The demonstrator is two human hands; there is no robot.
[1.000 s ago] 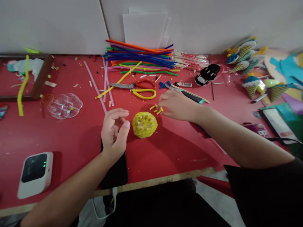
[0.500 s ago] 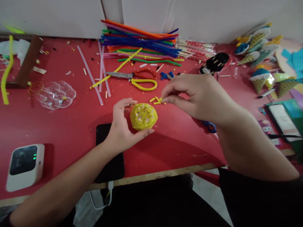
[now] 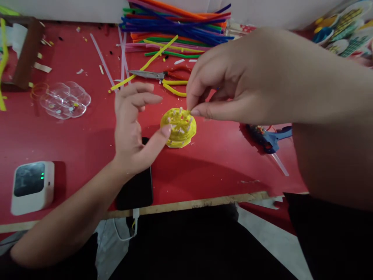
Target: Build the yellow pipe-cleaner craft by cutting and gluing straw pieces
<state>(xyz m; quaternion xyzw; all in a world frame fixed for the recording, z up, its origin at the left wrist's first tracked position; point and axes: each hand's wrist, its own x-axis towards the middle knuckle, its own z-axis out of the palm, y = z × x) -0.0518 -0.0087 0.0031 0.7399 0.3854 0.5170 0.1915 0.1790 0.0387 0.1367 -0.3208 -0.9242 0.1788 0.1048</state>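
Yellow fuzzy piece [image 3: 178,137] sits on the red table [image 3: 189,181] between your hands. Your left hand [image 3: 131,128] spreads loosely; your right hand [image 3: 247,77] pinches, contents unclear. Brushing the pale pegs [image 3: 190,122] could shift the piece, since no firm grip steadies it.

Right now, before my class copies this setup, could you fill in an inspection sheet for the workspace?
Surface: red tabletop, scattered with scraps.
Job's things: round yellow piece with pale pegs, between the hands.
Clutter: pipe cleaners, scissors, clear tray, blue glue gun, dark phone, white device.
Left hand: open, thumb overlapping the yellow piece in view; contact unclear.
Right hand: thumb and finger pinched near the piece's far right edge; anything held is too small to tell.
Cables: white cable at the phone's near end, hanging below the table edge.
Surroundings: pale wall behind.
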